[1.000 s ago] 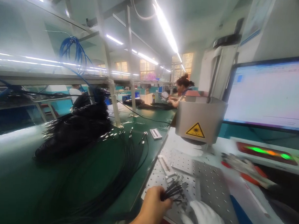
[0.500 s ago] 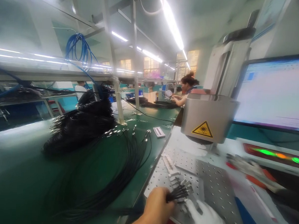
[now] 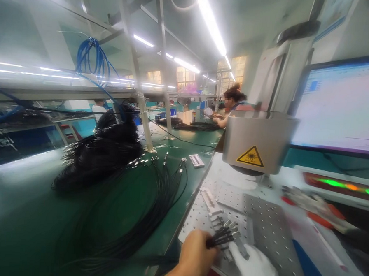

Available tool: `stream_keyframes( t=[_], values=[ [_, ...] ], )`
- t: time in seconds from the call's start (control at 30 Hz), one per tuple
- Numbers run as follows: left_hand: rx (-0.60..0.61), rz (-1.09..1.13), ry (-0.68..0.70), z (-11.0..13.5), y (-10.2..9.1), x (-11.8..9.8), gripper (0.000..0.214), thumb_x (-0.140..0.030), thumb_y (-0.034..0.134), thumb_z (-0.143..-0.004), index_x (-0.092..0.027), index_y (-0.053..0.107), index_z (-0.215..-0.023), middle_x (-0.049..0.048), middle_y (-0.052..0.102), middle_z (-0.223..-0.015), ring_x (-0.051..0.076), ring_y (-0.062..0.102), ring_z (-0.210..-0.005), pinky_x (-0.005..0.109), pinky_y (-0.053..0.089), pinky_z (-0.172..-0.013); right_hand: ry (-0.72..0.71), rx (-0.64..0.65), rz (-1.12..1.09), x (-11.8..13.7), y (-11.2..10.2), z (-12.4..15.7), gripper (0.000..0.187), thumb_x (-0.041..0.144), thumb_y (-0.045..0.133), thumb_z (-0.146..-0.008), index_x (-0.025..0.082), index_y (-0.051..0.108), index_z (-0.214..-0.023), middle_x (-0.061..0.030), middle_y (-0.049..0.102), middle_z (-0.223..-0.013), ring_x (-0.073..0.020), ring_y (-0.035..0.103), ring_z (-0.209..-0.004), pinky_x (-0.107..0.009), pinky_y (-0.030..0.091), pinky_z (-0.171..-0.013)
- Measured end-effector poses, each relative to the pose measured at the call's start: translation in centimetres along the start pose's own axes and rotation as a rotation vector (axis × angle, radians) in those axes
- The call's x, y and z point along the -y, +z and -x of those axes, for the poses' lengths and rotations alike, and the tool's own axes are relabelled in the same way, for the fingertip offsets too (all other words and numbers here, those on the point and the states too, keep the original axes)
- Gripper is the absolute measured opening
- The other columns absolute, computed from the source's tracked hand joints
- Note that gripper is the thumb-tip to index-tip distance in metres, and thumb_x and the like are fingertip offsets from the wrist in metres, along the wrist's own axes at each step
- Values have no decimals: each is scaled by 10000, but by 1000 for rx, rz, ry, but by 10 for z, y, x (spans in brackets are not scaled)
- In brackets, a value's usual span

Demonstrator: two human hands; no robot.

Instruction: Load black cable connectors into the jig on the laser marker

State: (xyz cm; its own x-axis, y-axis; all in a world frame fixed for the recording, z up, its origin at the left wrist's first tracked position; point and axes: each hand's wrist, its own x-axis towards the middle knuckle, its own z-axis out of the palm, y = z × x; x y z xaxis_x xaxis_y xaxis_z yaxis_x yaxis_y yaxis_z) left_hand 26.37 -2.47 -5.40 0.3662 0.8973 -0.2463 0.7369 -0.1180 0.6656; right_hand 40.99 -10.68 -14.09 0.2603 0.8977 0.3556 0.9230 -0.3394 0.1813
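Observation:
My bare left hand (image 3: 197,254) is closed round a bundle of black cables (image 3: 221,238) at the front of the perforated metal plate. Silver connectors (image 3: 231,228) on the cable ends fan out past its fingers, pointing up and right. My right hand (image 3: 256,267), in a white glove, is just right of these ends. Its thumb and a finger are spread apart close to the connectors; whether they touch one is unclear. A pale slotted strip (image 3: 210,202) lies on the plate (image 3: 195,221) beyond the cable ends.
A laser head (image 3: 260,142) with a yellow warning sign hangs above the plate. Pliers (image 3: 319,209) and a monitor (image 3: 343,105) are at right. On the green table (image 3: 22,212) are a black cable heap (image 3: 106,154) and coiled cables (image 3: 156,206). A co-worker (image 3: 232,101) sits beyond.
The view has shifted slightly. My left hand still grips the cables, and the gloved right hand remains beside the connectors with little visible movement.

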Motion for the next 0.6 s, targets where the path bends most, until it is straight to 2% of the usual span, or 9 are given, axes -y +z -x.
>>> stream_keyframes(
  t=[0.1, 0.2, 0.33, 0.47, 0.6],
  values=[
    [4, -21, -13, -1, 3, 2, 124, -267, 600, -689, -187, 694, -703, -9, 524, -645, 136, 441, -668, 268, 263, -620, -6, 70, -117, -7, 17, -1, 520, 66, 494, -792, 367, 673, -1177, -60, 659, -1135, -203, 625, -1015, -253, 504, -785],
    [-3, -22, 6, -3, 6, 5, 114, -273, 582, -686, -186, 654, -670, -21, 493, -620, 132, 429, -650, 272, 254, -616, 28, 121, -196, -12, 22, -1, 509, 113, 499, -793, 362, 655, -1209, -60, 646, -1162, -213, 611, -1046, -265, 497, -818],
    [3, 39, 84, -6, -1, 4, 144, -273, 559, -705, -176, 543, -600, -34, 438, -588, 122, 408, -633, 269, 251, -610, 58, 102, -211, -8, 10, -2, 503, 107, 472, -808, 370, 662, -1192, -55, 638, -1182, -208, 610, -1054, -267, 484, -852],
    [-57, 158, 184, -8, -16, 2, 224, -332, 554, -727, -177, 467, -590, -27, 439, -654, 123, 401, -677, 262, 275, -636, 139, 117, -290, -2, -4, -3, 454, 140, 423, -848, 325, 680, -1174, -68, 639, -1181, -182, 632, -979, -247, 486, -826],
    [38, 321, 211, -12, -20, 4, 303, -472, 515, -735, -195, 453, -630, -48, 352, -580, 117, 347, -608, 264, 252, -574, 170, 144, -335, -1, -8, -3, 457, 166, 394, -873, 324, 660, -1210, -62, 627, -1210, -168, 629, -976, -247, 483, -840]
  ],
)
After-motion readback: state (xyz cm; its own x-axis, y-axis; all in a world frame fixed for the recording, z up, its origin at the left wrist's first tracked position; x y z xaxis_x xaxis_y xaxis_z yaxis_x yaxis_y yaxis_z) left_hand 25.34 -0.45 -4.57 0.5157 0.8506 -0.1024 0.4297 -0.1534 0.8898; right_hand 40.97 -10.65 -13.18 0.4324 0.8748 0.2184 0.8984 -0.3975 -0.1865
